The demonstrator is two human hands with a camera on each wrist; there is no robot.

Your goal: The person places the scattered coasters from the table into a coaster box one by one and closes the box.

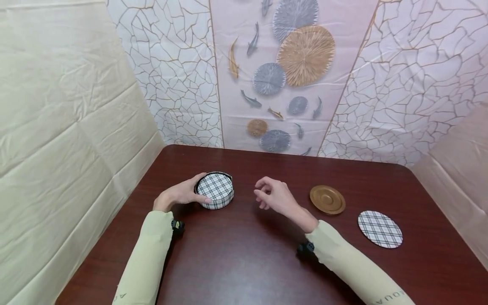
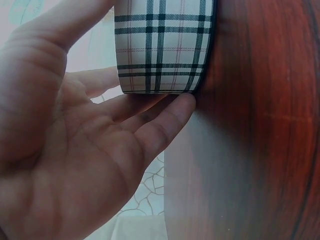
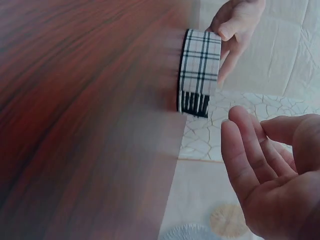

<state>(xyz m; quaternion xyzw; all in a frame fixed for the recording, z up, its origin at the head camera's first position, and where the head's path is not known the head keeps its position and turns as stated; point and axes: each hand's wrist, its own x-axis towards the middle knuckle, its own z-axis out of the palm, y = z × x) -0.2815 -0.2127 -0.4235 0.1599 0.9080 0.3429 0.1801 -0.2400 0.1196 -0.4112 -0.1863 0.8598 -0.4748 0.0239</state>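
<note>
A round plaid coaster holder [image 1: 217,204] stands on the table at left, with a plaid coaster [image 1: 214,185] on top of the stack inside. My left hand [image 1: 185,191] grips it from the left, thumb on the near side and fingers round the back. In the left wrist view, fingertips [image 2: 186,104] lie along the plaid wall. Through a gap in the wall, the striped edges of stacked coasters [image 3: 194,103] show in the right wrist view. My right hand [image 1: 277,197] hovers over the table to the right of the holder, fingers loosely bent, holding nothing.
Right of my right hand lies a round brown wooden coaster [image 1: 328,199]. Farther right and nearer is a loose plaid coaster [image 1: 380,229], flat on the dark red-brown table [image 1: 228,262]. Patterned cloth [image 1: 183,76] hangs behind the table, and plain cream cloth [image 1: 57,106] borders its sides.
</note>
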